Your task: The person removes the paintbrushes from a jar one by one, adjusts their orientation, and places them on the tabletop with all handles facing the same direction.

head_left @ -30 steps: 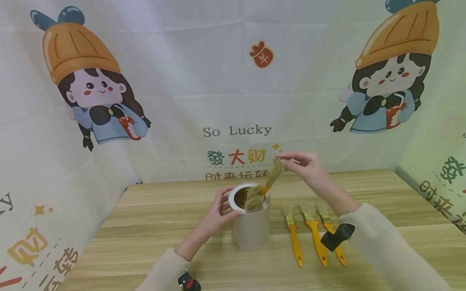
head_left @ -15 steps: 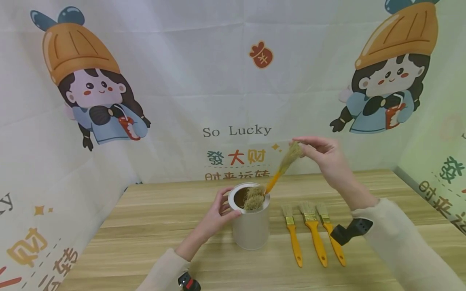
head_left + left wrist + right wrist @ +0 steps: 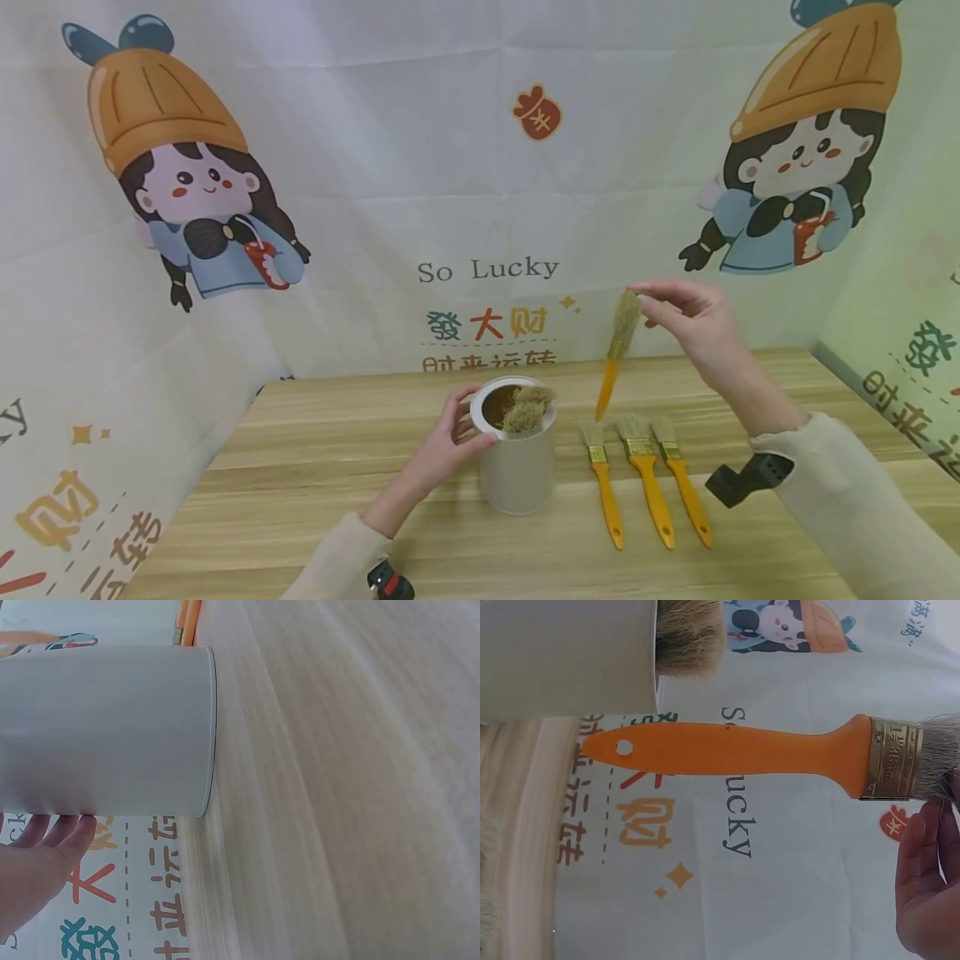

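Note:
A white tin can (image 3: 517,479) stands upright on the table, its top uncovered. My left hand (image 3: 448,442) holds it at the rim from the left, with the thumb in front and fingers behind. Bristle tufts of brushes (image 3: 525,408) stick up at the right side of the opening; their handles are hidden inside. Right of the can and above the table, my right hand (image 3: 693,321) pinches a paintbrush (image 3: 620,346) by its bristle tips. The orange handle hangs down, slightly tilted. In the right wrist view the brush's brass ferrule (image 3: 891,761) and handle hole show.
Three orange-handled paintbrushes lie side by side on the wooden table (image 3: 315,467) right of the can: a left one (image 3: 606,500), a middle one (image 3: 651,492) and a right one (image 3: 688,492). A printed cloth backdrop (image 3: 375,167) rises behind the table.
My right hand has moved up and to the right, and the paintbrush's handle has come out of the can and swung nearly upright. The left hand and can stay put.

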A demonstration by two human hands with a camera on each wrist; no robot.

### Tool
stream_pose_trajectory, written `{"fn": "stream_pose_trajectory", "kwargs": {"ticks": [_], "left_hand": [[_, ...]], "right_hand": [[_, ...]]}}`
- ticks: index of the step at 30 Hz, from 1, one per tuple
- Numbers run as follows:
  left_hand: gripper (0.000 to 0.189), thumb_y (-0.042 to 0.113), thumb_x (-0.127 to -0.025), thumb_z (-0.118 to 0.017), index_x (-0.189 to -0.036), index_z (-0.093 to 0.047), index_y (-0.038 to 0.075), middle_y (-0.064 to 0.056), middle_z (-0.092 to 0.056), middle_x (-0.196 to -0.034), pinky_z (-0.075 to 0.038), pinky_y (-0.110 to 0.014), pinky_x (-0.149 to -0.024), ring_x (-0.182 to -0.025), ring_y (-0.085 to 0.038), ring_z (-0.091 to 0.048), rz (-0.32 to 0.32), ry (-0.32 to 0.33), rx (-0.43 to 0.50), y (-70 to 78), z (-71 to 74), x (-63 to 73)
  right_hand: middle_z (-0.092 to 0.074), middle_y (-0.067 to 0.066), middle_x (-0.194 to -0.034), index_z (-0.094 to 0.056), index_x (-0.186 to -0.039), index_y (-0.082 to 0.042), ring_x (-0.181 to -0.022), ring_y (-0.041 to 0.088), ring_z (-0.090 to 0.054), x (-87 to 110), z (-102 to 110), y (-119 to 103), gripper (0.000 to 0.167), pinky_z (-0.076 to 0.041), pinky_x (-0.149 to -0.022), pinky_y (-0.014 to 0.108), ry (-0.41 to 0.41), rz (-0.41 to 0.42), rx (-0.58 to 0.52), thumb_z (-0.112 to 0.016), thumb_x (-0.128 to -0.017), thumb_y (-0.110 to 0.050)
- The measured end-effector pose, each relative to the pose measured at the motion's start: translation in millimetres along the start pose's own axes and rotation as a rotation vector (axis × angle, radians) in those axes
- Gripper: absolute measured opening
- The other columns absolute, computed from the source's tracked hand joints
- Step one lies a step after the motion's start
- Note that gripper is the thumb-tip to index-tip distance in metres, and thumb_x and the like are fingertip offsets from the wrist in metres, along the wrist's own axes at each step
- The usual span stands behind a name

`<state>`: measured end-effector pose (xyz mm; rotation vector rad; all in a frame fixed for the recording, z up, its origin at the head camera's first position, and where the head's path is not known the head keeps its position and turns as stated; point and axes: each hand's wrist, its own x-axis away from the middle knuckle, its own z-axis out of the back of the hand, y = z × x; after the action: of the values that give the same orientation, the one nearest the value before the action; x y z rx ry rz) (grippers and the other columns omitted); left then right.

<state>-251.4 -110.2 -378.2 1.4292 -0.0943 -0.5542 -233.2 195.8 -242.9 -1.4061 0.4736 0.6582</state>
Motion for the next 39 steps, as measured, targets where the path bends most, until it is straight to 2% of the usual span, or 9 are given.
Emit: {"fn": "stream_pose_trajectory", "kwargs": {"ticks": [5,9,15,24,39], "left_hand": [[0.066,0.01,-0.08,-0.065,-0.132,-0.024,0.012,-0.02,-0.035,-0.125,-0.033,-0.038,-0.095,-0.115,-0.031,-0.039,-0.002,-0.002,0.005,-0.1,0.3,-0.2],[0.065,0.009,-0.081,-0.064,-0.132,-0.024,0.012,-0.02,-0.035,-0.126,-0.033,-0.038,-0.095,-0.115,-0.031,-0.039,-0.001,-0.003,0.012,-0.4,0.0,-0.2],[0.063,0.009,-0.081,-0.063,-0.132,-0.025,0.013,-0.02,-0.035,-0.125,-0.033,-0.039,-0.095,-0.115,-0.032,-0.039,-0.003,-0.002,0.005,0.0,-0.3,-0.1],[0.066,0.013,-0.08,-0.065,-0.132,-0.025,0.015,-0.019,-0.036,-0.125,-0.033,-0.038,-0.094,-0.115,-0.031,-0.04,-0.006,-0.007,0.003,-0.6,-0.1,-0.3],[0.063,0.009,-0.082,-0.063,-0.132,-0.024,0.011,-0.021,-0.035,-0.125,-0.033,-0.039,-0.094,-0.115,-0.032,-0.039,-0.019,-0.01,0.024,-0.5,-0.2,0.3]], "right_hand": [[-0.061,-0.003,-0.091,-0.066,-0.098,-0.011,-0.074,0.017,-0.051,3.1,7,6,0.017,-0.046,-0.065,0.019,-0.009,-0.032,0.116,-0.054,-0.088,-0.005],[-0.061,-0.004,-0.087,-0.065,-0.1,-0.006,-0.073,0.016,-0.051,5.5,13,12,0.016,-0.045,-0.064,0.02,-0.032,-0.057,0.165,-0.053,-0.088,-0.007],[-0.06,-0.007,-0.087,-0.063,-0.101,-0.004,-0.074,0.012,-0.052,10.2,24,20,0.018,-0.047,-0.064,0.02,-0.056,-0.14,0.229,-0.054,-0.089,-0.013],[-0.058,-0.013,-0.087,-0.053,-0.108,0.012,-0.076,0.008,-0.053,14.5,39,30,0.034,-0.048,-0.067,0.021,-0.079,-0.294,0.296,-0.054,-0.089,-0.015],[-0.056,-0.006,-0.089,-0.049,-0.112,0.014,-0.078,0.006,-0.051,31.5,70,52,0.042,-0.049,-0.068,0.027,-0.139,-0.477,0.352,-0.053,-0.089,-0.021]]}}
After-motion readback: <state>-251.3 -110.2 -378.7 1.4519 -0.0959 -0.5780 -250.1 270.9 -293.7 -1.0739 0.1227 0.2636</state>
